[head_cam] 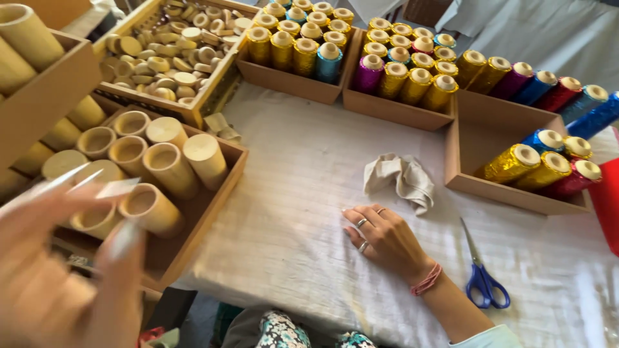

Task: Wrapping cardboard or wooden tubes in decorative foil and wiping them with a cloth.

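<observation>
My left hand (58, 270) is raised close to the camera at the lower left, blurred, with its long-nailed fingers spread and nothing in them. It hovers over a wooden box (193, 219) of hollow bamboo tubes (167, 167). My right hand (387, 241), with rings and a pink wrist band, rests palm-down on the white table cloth (290, 212) and holds nothing. A crumpled beige rag (400, 177) lies just beyond its fingertips. Blue-handled scissors (483, 283) lie to its right, not touching it.
A tray of round wooden caps (161, 51) sits at the back left. Along the back stand wooden boxes (396, 109) of shiny gold, purple, blue and red thread spools (516, 164). More bamboo tubes (26, 32) sit on a shelf at far left. A red object (609, 200) is at the right edge.
</observation>
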